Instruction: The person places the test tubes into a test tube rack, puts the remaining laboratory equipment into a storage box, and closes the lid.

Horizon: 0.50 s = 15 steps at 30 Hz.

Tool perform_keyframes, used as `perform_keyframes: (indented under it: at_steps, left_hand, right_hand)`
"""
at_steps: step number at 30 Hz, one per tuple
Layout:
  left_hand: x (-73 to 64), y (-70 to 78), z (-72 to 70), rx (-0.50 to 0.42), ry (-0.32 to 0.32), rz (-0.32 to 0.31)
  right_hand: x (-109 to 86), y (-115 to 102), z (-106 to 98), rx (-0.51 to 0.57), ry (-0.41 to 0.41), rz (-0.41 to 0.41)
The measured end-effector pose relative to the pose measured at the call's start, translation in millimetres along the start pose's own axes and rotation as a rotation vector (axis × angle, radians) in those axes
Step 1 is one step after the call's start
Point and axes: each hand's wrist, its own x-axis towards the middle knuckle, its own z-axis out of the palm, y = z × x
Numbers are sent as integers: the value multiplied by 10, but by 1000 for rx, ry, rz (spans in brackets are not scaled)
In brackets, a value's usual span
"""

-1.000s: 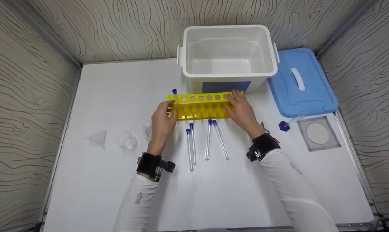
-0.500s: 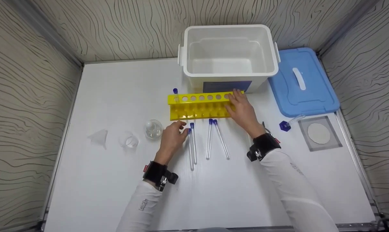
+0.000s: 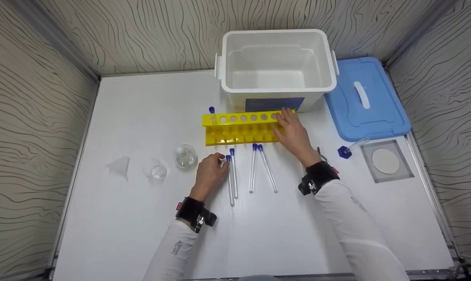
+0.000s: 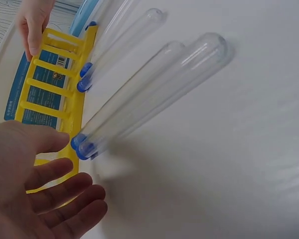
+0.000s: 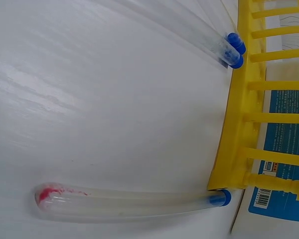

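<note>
A yellow test tube rack stands in front of the white bin. One purple-capped test tube is upright in its leftmost hole. My right hand holds the rack's right end, fingers over the top and thumb in front. Two pairs of capped test tubes lie before the rack, a left pair and a right pair. My left hand is beside the left pair's caps; the left wrist view shows its fingers relaxed and parted, thumb close to the caps. A test tube with red residue lies near the right hand.
The white bin stands behind the rack, its blue lid to the right. At left are a funnel, a small beaker and a glass vessel. A grey square with a white disc lies at right.
My left hand has let go of the rack's left end and moved down toward me, to the left pair of test tubes. The right hand has stayed on the rack.
</note>
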Motion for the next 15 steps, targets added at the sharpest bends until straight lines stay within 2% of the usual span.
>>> perform_keyframes:
  at_steps: [9, 15]
  left_hand:
    - [17, 39, 99, 8, -26, -48]
    - [13, 84, 104, -5, -69, -84]
  right_hand:
    - [-3, -12, -12, -7, -16, 7]
    - [1, -13, -4, -11, -7, 2]
